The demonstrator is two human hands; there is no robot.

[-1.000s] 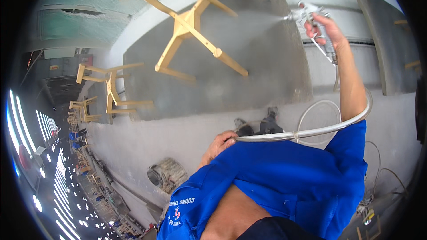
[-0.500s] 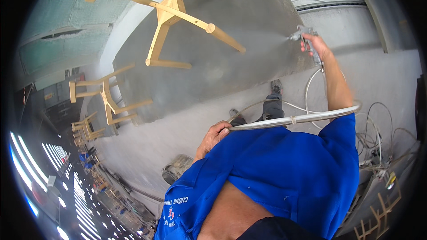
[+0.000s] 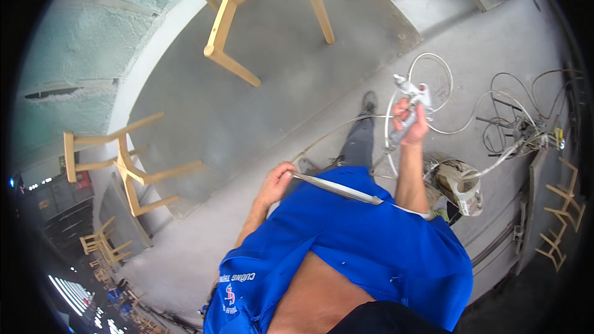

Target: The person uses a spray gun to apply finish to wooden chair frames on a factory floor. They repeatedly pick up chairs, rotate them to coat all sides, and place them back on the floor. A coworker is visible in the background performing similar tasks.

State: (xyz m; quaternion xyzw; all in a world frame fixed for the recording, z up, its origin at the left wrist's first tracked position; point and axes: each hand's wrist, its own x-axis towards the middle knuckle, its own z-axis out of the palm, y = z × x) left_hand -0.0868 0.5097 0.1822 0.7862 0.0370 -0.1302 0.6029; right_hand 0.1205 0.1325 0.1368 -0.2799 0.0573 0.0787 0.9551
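Your right hand [image 3: 413, 125] grips the spray gun [image 3: 409, 100], pulled back from the chair [image 3: 260, 0].
Your left hand [image 3: 275, 182] clamps the hose [image 3: 337, 188], keeping slack off the floor [image 3: 470, 68].

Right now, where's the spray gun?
In the head view, right of centre: the spray gun is in the right hand, raised over the grey floor, beside looped white hoses.

Premises: furniture finishing workshop. Evidence: bare wooden chair frames [image 3: 260, 6] raised on a grey platform [image 3: 278, 80], overspray-coated floor [image 3: 482, 55], spray gun [image 3: 411, 102] with hoses [image 3: 489, 117], further frames [image 3: 124, 161] queued alongside.
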